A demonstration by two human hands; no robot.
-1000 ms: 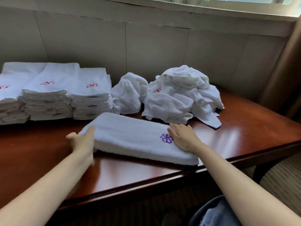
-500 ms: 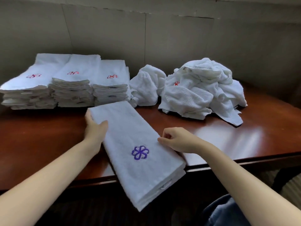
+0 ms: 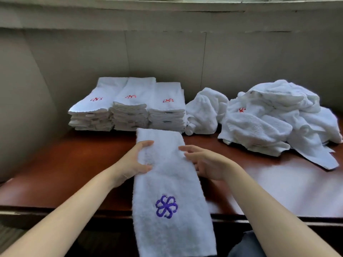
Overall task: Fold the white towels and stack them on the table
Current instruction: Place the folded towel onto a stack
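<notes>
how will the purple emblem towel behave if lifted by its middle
Probably floppy: the purple-emblem towel is soft layered terry, so its ends would likely sag either side of the left hand gripping it. Likely light, being only folded cloth, and not fragile. On the glossy table it should slide rather than roll.

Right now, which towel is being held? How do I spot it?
Start at the red-brown table. In its near middle, a folded towel lies between the left hand and right hand, hanging over the front edge. Only it has a purple flower; the stacked towels behind show red ones.
</notes>
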